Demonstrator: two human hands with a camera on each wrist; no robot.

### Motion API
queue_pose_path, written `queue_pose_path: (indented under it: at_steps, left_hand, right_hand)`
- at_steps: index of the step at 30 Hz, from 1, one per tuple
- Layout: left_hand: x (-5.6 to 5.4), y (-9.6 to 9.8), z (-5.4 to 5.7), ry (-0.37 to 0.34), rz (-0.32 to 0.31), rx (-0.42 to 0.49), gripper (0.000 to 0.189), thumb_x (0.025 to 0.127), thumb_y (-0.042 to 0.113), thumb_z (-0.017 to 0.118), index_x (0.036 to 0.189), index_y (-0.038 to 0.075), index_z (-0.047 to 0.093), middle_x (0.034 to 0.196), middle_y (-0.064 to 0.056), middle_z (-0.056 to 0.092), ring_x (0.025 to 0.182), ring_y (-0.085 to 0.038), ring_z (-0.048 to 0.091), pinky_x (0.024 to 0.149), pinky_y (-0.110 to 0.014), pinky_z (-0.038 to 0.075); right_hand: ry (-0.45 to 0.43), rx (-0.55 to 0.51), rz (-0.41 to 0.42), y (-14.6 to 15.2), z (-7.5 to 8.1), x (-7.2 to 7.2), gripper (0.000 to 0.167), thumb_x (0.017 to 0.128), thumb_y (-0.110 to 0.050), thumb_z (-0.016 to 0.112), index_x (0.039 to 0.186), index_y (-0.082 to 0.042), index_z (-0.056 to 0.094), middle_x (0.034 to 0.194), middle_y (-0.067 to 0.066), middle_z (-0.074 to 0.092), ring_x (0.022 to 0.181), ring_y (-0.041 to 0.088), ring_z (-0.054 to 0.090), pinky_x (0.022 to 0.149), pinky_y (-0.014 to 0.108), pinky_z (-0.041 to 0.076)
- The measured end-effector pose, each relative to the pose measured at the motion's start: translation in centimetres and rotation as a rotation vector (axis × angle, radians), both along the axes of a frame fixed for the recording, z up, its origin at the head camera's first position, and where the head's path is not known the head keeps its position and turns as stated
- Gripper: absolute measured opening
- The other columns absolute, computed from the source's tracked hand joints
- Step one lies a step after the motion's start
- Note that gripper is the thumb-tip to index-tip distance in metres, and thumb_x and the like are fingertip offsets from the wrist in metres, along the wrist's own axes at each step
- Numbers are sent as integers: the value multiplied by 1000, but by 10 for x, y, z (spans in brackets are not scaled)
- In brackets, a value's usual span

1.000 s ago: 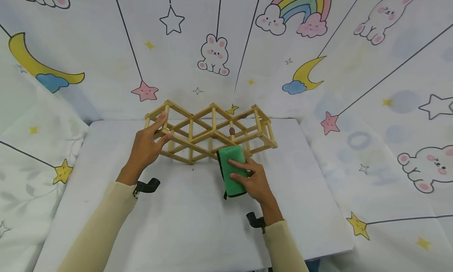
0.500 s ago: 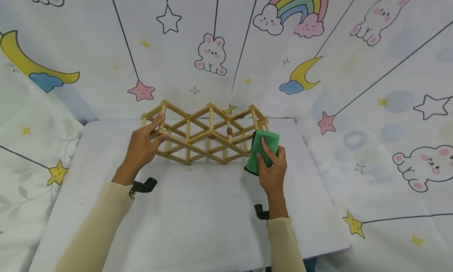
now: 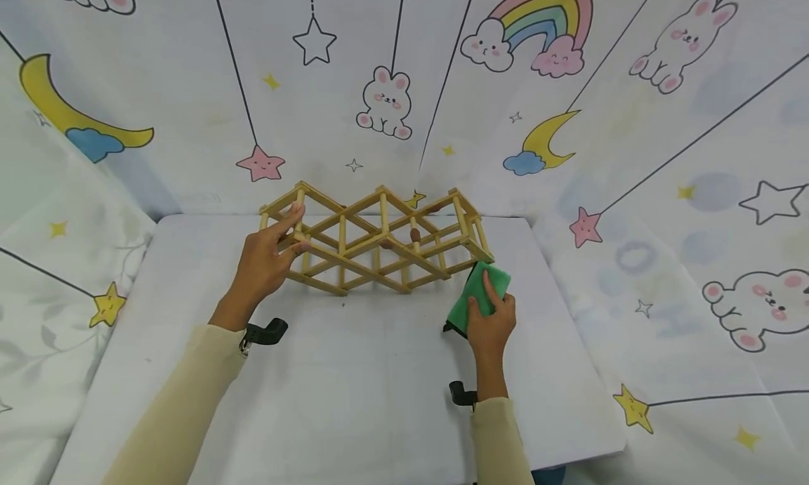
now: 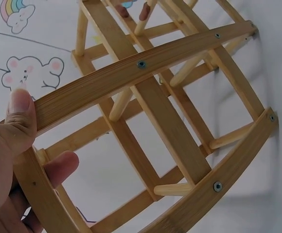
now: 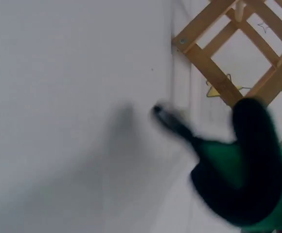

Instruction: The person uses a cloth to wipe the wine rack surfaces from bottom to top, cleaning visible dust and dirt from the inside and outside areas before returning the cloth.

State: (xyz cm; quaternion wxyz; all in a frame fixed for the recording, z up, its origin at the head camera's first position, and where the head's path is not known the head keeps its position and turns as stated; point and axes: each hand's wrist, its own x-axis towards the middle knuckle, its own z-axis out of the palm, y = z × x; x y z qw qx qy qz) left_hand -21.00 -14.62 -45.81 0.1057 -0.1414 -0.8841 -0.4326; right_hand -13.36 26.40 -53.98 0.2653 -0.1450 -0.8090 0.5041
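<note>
We saw wooden lattice rack (image 3: 383, 215) at bench's (image 3: 373, 387) far side. Left hand (image 3: 262, 260) pinched its left end. Right hand (image 3: 491, 323) gripped folded, black-edged green cloth (image 3: 463, 302) beside rack's right end; touching or not, we couldn't tell. Cartoon-printed white backdrop (image 3: 183, 99) rose behind.

rack (image 4: 167, 124) smooth wood, grain showing; screw heads (image 4: 141, 64) shiny metal; cloth (image 3: 466, 304) matt fabric; tabletop (image 3: 379, 387) smooth, matt
</note>
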Motion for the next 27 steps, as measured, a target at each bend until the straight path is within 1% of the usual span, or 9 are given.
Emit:
queue_pose_path:
  at_steps: [2,4,8,11,15,17,19,24,27]
  left_hand:
    - [0,1,1,-2,-5,-5,73,99,24,73,164,16,40,169,-5,36,140,-44,58,111,-57,50]
    - [1,1,3,-3,-7,-10,73,99,23,73,164,16,40,169,-5,36,137,-45,60,110,-58,51]
    - [1,1,5,-6,-6,-14,73,99,21,73,164,16,40,169,-6,36,133,-47,62,108,-60,52]
    - [1,1,5,-15,-4,-10,72,99,19,73,164,16,41,169,-6,36,133,-48,62,108,-60,52]
    - [1,3,4,-28,-8,-8,72,99,20,73,164,18,41,169,-5,36,134,-48,62,108,-61,52]
    - [2,3,4,-28,-11,-9,72,99,22,73,164,19,41,169,-5,37,133,-48,62,107,-61,52]
    - [2,3,4,-20,-9,-7,72,99,22,73,164,19,41,169,-6,37,133,-48,63,107,-62,52]
    - [2,1,6,-12,5,-2,72,98,22,74,163,19,42,169,-6,38,134,-49,62,110,-63,49]
    - [2,3,6,-28,3,-2,73,98,22,74,163,20,42,169,-6,38,135,-49,61,110,-63,49]
  right_hand:
    - [20,-2,16,0,1,7,66,96,-3,78,148,-39,61,136,18,52,138,34,51,108,55,52]
    - [119,4,63,-4,8,10,64,96,-1,77,150,-31,61,139,17,51,138,33,51,107,45,54]
    - [285,53,187,-11,27,2,60,98,0,74,152,-20,60,147,17,48,140,34,50,109,38,54]
    - [244,76,188,-7,30,-8,59,101,-1,71,154,-25,58,150,19,46,143,35,47,113,50,51]
    - [79,49,41,6,17,-9,66,102,-1,68,154,-39,54,146,20,45,146,34,44,113,61,48]
    - [63,35,2,8,13,-4,69,101,0,68,154,-41,53,145,19,45,146,34,44,112,62,48]
    - [113,44,43,4,14,0,68,101,1,68,156,-36,53,148,20,44,146,35,44,112,64,47]
    - [264,115,271,-14,27,-6,59,104,-2,66,158,-22,53,155,22,40,145,38,45,110,68,47]
    - [228,123,244,-12,20,-12,59,105,-2,63,158,-26,52,155,22,39,144,37,44,111,66,47]
